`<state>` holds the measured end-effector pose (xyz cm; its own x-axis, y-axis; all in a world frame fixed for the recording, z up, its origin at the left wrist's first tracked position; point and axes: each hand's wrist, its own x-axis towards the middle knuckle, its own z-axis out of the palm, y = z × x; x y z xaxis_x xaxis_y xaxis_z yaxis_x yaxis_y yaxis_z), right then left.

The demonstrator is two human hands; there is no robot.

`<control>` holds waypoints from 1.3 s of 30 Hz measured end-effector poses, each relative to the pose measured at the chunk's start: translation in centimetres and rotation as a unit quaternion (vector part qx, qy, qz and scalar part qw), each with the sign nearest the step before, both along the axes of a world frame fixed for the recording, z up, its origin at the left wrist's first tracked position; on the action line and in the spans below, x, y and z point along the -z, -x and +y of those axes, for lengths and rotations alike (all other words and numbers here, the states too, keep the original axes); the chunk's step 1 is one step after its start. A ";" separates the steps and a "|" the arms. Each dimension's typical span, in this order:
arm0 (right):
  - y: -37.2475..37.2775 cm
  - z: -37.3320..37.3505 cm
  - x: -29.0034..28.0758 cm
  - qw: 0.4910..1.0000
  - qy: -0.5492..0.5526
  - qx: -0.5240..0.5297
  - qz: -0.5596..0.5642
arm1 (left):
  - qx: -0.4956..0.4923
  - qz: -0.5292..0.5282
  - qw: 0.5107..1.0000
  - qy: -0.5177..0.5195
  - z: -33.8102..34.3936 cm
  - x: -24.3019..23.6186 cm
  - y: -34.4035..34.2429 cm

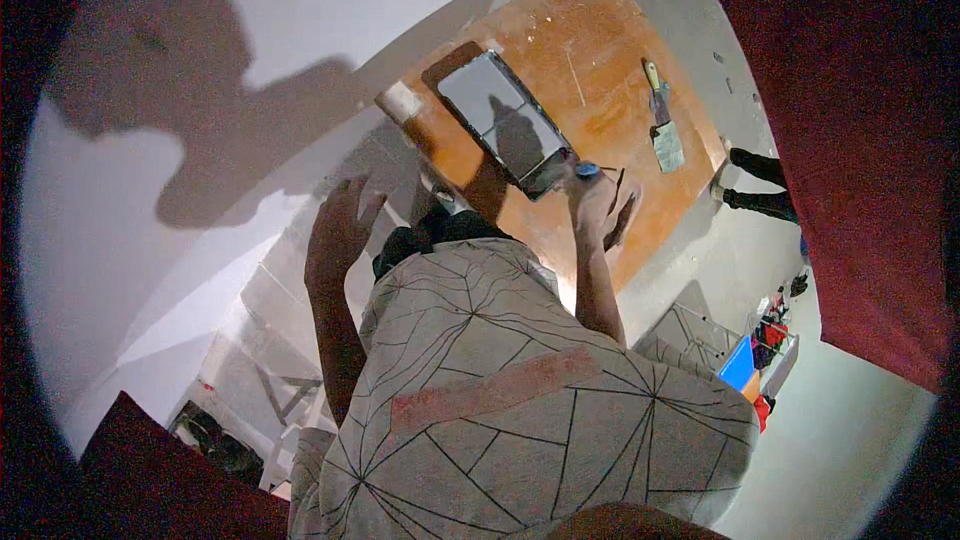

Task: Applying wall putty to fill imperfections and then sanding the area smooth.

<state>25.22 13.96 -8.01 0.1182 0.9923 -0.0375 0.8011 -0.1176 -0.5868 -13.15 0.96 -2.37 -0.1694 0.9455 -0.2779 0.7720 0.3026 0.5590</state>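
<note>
My right hand (603,208) is closed around a blue-ended handle (588,171). The handle meets the near corner of a flat, dark grey rectangular tool (498,118) that lies over an orange wooden board (600,50). In shadow on the other side, my left hand (338,225) is raised with its fingers apart, close to the white wall (150,240), and holds nothing. My patterned beige shirt (500,390) fills the lower middle and hides what is below it.
A putty knife (664,125) with a yellow handle lies on the board's right side. A pale block (400,100) sits at the board's left corner. Another person's legs (755,185) stand right of the board. Folding-stand legs (280,390) and colourful items (765,360) are on the floor.
</note>
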 end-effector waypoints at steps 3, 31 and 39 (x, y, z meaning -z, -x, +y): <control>-2.4 -0.9 -3.6 0.984 -0.042 0.098 0.142 | 0.034 0.007 0.999 -0.026 1.3 0.6 -0.3; 4.5 5.8 2.6 0.985 -0.064 0.046 0.151 | 0.049 -0.077 0.996 -0.021 -2.3 0.8 6.5; -1.4 1.1 3.7 0.992 -0.033 0.121 -0.007 | 0.094 0.033 0.985 -0.139 -3.3 4.9 12.5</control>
<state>26.64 15.09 -11.71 0.3531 0.9351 0.0297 0.7628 -0.2694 -0.5879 -25.63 -2.37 -7.31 0.0072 1.0000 0.0023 0.8376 -0.0073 0.5462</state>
